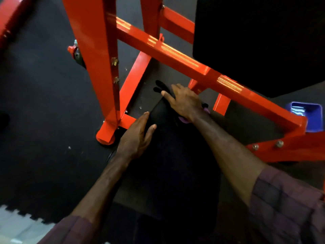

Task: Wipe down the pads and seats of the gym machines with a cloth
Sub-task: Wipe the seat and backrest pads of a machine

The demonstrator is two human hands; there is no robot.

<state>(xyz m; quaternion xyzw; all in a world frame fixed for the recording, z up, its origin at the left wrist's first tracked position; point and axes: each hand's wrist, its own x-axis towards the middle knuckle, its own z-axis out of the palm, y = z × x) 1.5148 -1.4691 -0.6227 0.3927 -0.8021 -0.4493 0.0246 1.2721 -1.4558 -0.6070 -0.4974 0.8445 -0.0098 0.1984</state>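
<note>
Wiping is mid-seat: the right hand [184,101] presses a dark cloth [161,87] at the black seat pad's [168,147] twelve-o'clock end with a flat, open grip, the left hand [137,138] rests open at nine o'clock, and the big back pad [263,41] at two o'clock likely remains

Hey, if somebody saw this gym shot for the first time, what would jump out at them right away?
The bright red machine frame jumps out first, its beams slanting across the upper half against the dark floor. Next come the two bare hands at centre on the black seat pad: the right hand presses a dark cloth at the pad's far end, and the left hand rests flat on its left edge. A blue tub sits at right.
</note>
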